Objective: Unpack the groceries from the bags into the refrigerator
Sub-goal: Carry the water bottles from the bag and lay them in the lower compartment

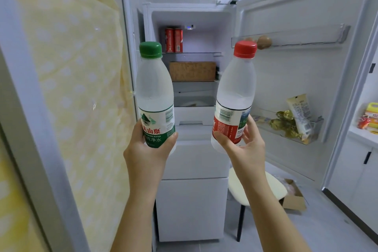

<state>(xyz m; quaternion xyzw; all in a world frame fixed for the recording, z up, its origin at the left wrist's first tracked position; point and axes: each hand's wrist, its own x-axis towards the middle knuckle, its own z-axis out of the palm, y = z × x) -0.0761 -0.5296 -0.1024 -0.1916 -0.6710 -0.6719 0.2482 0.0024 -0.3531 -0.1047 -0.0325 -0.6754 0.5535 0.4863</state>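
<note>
My left hand (pixel 146 149) grips the lower part of a green-capped water bottle (pixel 154 88), held upright. In my right hand (pixel 243 145) is a red-capped water bottle (pixel 236 88), gripped at its label and tilted slightly right. Both bottles are raised in front of the open refrigerator (pixel 192 18). Its top shelf carries two red cans (pixel 173 40), and a brown box (pixel 192 71) sits on the shelf below. The open door (pixel 296 80) swings out to the right, with eggs (pixel 264 42) in its upper rack and a packet (pixel 300 114) with gold-wrapped items in its lower rack.
A yellow dotted curtain (pixel 67 88) and a white frame stand close on the left. A white stool (pixel 257 188) stands before the fridge's lower drawers, with an open cardboard box (pixel 294 198) on the floor beside it. Packaged goods (pixel 369 118) lie on a counter at the far right.
</note>
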